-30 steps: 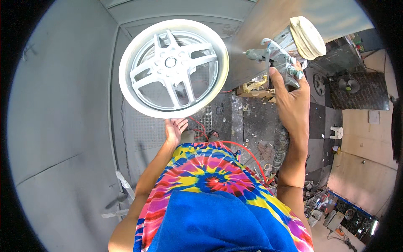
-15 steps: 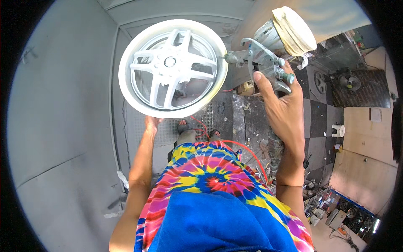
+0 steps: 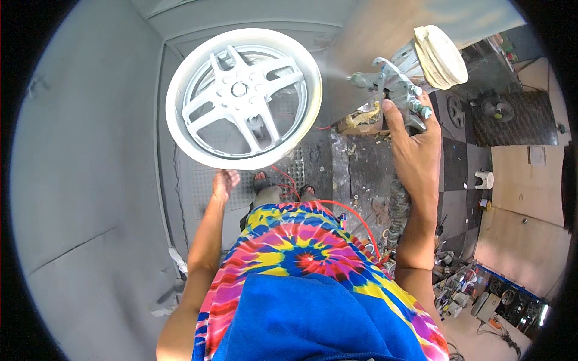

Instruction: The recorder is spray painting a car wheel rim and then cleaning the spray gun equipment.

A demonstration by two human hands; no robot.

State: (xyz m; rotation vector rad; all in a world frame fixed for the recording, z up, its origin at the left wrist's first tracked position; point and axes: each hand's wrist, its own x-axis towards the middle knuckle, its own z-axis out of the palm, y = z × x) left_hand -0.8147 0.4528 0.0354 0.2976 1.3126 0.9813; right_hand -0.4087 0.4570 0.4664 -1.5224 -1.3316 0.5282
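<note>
A white-coated alloy wheel [image 3: 239, 89] with split spokes faces up at the upper left; its support is mostly hidden. In my right hand [image 3: 415, 153] is a spray gun [image 3: 394, 84], its nozzle toward the wheel's right rim. A pale mist spreads from the nozzle to that rim. The gun's paint cup [image 3: 442, 57], wrapped in cream material around the top, sits beyond my fingers. Just below the wheel's near edge is my left hand [image 3: 225, 184], its fingers loosely bent and apart with nothing seen in them. The rim partly covers the fingertips.
A red hose [image 3: 355, 218] runs across the stained floor beside my feet. Grey panels [image 3: 90, 150] rise on the left. At right are a fan [image 3: 500, 110], a white stool [image 3: 484, 179] and cluttered items. Another wheel [image 3: 456, 112] leans farther back.
The wheel has turned, and its spokes lie at new angles. My right hand and the spray gun have shifted right, away from the rim; mist now shows. My left hand has moved slightly right.
</note>
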